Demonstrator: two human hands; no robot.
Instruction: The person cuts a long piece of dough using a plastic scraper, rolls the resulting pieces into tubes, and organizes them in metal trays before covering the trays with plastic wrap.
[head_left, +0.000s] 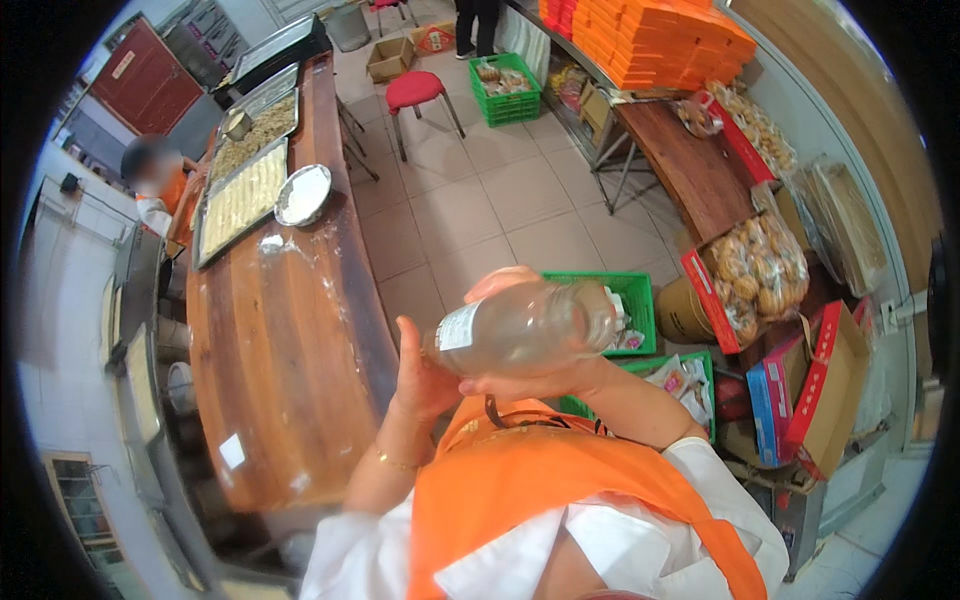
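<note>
A clear, empty-looking glass jar [540,325] lies on its side in front of my chest, its mouth toward the right and a white label near its base. My right hand [545,383] is closed around it from below and the near side. At the base end, my left hand [420,375] cups the jar with its thumb pointing up. Fingertips show along the jar's far side; the jar hides the rest of the fingers. I wear an orange apron [560,480] over white sleeves.
A long wooden table [290,350] on my left carries trays of dough strips [245,200] and a bowl of flour [303,195]. Green crates [640,290] and red boxes [825,390] stand on the right. A red stool [415,90] is ahead. A co-worker [155,185] is beyond the table.
</note>
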